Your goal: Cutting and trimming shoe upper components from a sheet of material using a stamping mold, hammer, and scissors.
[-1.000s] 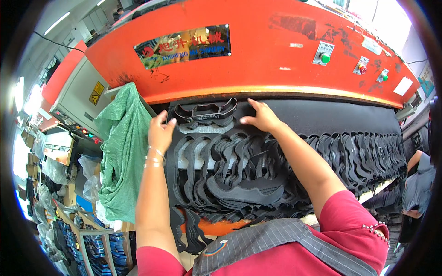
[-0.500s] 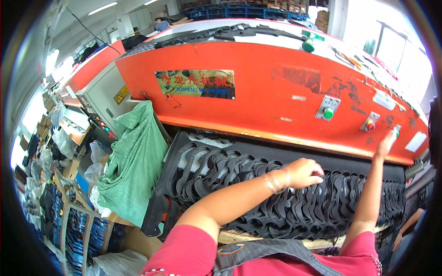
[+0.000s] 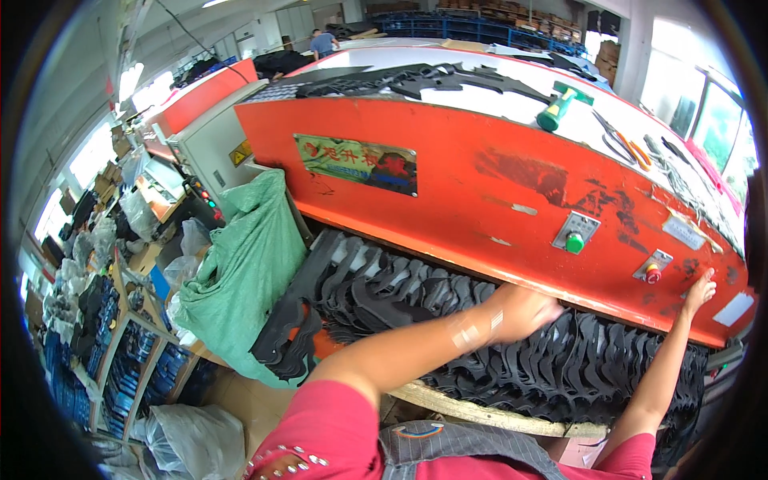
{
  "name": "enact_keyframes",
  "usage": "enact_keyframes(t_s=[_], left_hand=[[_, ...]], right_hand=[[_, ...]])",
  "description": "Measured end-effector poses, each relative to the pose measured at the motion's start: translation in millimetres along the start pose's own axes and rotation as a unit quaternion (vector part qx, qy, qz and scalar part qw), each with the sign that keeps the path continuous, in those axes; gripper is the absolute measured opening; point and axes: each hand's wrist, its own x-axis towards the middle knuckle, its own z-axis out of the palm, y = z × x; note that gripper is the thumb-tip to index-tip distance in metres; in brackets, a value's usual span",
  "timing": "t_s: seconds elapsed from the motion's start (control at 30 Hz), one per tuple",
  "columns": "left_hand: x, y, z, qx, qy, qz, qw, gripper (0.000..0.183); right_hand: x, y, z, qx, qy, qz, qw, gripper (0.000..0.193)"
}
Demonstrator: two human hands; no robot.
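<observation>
My left hand (image 3: 524, 312) hangs over rows of black cut pieces (image 3: 384, 292), close to the lower edge of the red machine front (image 3: 448, 180). Motion smears its fingers, and I see nothing held in it. At the panel's right end, my right hand (image 3: 699, 293) rests with bent fingers over the spot of a green push button, which the hand hides. Left of it sit a red push button (image 3: 654, 274) and another green push button (image 3: 574, 243). The black pieces stand close together in wavy rows, and their back part passes beneath the machine's edge.
A green sack (image 3: 248, 272) stands at the machine's left. On the machine top lie a green-handled tool (image 3: 558, 112), orange-handled scissors (image 3: 628, 146) and black scraps (image 3: 416, 78). Shelves (image 3: 132, 352) with blue items and a clear plastic bag (image 3: 196, 436) are at lower left. A person (image 3: 323, 42) is far back.
My view has shifted, so the machine front appears lower. Its edge covers more of the black pieces' back rows. My left hand is nearer that edge; my right hand stays at the button.
</observation>
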Motion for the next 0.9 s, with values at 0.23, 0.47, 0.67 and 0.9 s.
enact_keyframes(t_s=[0.23,0.47,0.67,0.9], left_hand=[[-239.5,17.7,27.7,0.086,-0.096,-0.287,0.949,0.024],[-242.6,22.8,48.1,0.225,-0.020,-0.268,0.937,0.021],[-246.3,19.2,48.4,0.196,0.022,-0.254,0.947,0.022],[-276.1,34.5,23.0,0.078,-0.205,-0.276,0.936,0.029]], right_hand=[[13.2,0.9,14.1,-0.067,-0.015,0.038,0.997,0.090],[-104.3,-172.4,-12.6,0.069,0.120,-0.185,0.973,0.053],[-335.1,-399.0,-78.6,0.544,-0.138,-0.215,0.799,0.029],[-438.4,-461.9,-108.1,0.489,-0.336,-0.303,0.746,0.010]])
